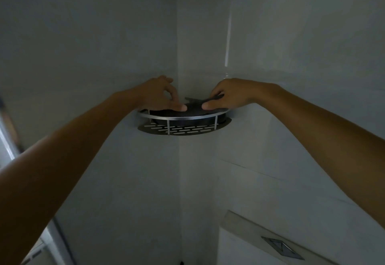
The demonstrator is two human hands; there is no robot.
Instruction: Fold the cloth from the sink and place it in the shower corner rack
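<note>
A dark folded cloth [194, 109] lies inside the metal corner rack [183, 128], which is fixed where two pale tiled walls meet. My left hand [161, 94] rests over the cloth's left side, thumb flat on the fabric and fingers curled above it. My right hand [227, 95] is on the cloth's right side, thumb pressed on top and fingers pinching a raised back edge. Part of the cloth is hidden behind the rack's rail and under both hands.
The rack has a slotted base and a curved front rail [179, 116]. A ledge with a square metal drain cover [281, 248] sits at the lower right. A light-coloured frame edge [12, 146] runs down the left side.
</note>
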